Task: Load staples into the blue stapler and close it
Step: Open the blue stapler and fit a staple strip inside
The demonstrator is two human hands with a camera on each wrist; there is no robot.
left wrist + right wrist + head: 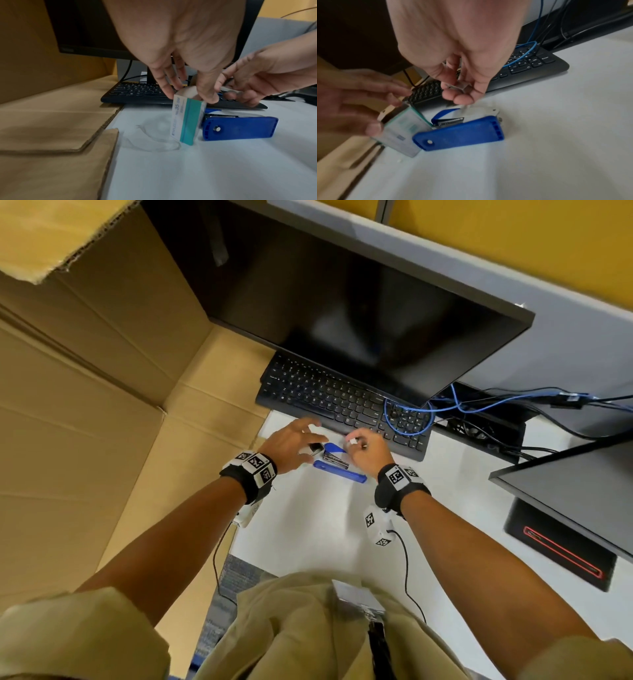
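Observation:
The blue stapler (339, 470) lies opened out on the white desk (308, 542), its metal staple channel showing between the blue parts (452, 121). My left hand (310, 441) pinches a small white and teal staple box (186, 119) by its top, standing it on end against the stapler's (238, 128) left end. My right hand (356, 441) hovers just above the stapler's far side and pinches a short silver strip of staples (458, 85) between thumb and fingers. The same strip of staples (229, 90) shows in the left wrist view.
A black keyboard (342, 402) lies right behind the hands, with a dark monitor (359, 313) above it. Blue cable (407, 416) loops over the keyboard's right end. Brown cardboard (102, 405) covers the desk's left side. A crumpled clear wrapper (154, 136) lies beside the box.

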